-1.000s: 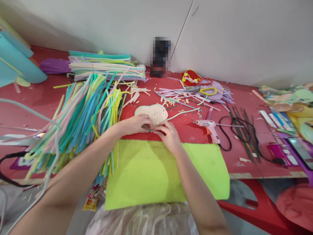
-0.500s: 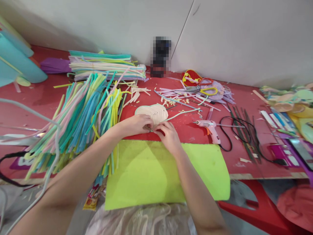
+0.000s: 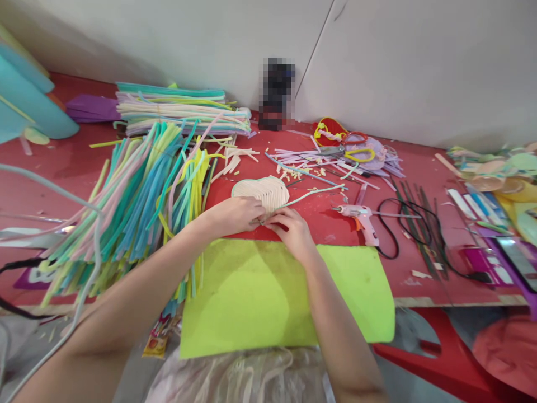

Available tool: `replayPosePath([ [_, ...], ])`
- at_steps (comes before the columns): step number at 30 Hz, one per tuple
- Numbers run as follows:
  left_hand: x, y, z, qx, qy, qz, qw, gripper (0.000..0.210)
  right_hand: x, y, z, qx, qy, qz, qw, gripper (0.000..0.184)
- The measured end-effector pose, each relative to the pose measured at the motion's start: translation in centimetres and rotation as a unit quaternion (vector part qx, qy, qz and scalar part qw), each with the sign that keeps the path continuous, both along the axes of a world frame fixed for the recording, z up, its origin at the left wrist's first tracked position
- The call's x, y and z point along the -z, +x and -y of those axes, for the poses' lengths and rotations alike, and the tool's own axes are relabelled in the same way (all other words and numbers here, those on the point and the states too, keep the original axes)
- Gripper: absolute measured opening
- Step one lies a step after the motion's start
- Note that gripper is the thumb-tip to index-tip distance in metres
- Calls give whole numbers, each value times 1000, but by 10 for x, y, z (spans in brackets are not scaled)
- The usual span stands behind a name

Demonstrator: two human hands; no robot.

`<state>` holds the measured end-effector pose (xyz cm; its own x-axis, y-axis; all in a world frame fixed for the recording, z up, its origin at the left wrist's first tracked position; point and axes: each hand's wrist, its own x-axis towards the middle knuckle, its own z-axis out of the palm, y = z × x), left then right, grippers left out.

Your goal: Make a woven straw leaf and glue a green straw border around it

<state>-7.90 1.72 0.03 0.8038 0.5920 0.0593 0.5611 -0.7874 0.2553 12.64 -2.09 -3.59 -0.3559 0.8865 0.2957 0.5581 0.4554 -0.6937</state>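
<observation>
A cream heart-shaped piece (image 3: 268, 189) made of rows of pipe cleaner lies on the red tabletop, with a thin pale green edging round its top. My left hand (image 3: 239, 216) is closed on its lower left edge, fingers bent at the tip of the heart. From the right, the thumb and fingers of my right hand (image 3: 292, 228) pinch the edging at that same tip. A pale green pipe cleaner (image 3: 312, 194) runs from beside my right fingers out to the right. My fingers hide the lower end of the heart.
Bundles of coloured pipe cleaners (image 3: 138, 190) lie on the left, with more stacked behind (image 3: 180, 112). A pink glue gun (image 3: 358, 215) rests at the right beside a black cable (image 3: 392, 246). Scissors (image 3: 356, 154) and lilac offcuts lie further back. A yellow-green sheet (image 3: 251, 302) covers the front edge.
Both hands stay at the heart's tip. The left fingers have shifted slightly right and curled further over the edge; the right hand has moved very little.
</observation>
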Motion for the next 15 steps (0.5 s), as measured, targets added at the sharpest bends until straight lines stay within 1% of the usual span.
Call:
replayPosePath([
  [4, 0, 0, -2, 5, -14, 8, 1000, 12, 0, -1, 1, 7, 3, 10, 1000, 9],
  [10, 7, -3, -8, 13, -49, 46, 998, 9, 2, -3, 2, 17, 22, 32, 999, 9],
  [15, 8, -4, -10, 22, -69, 65, 995, 11, 0, -4, 1, 6, 33, 53, 998, 11],
])
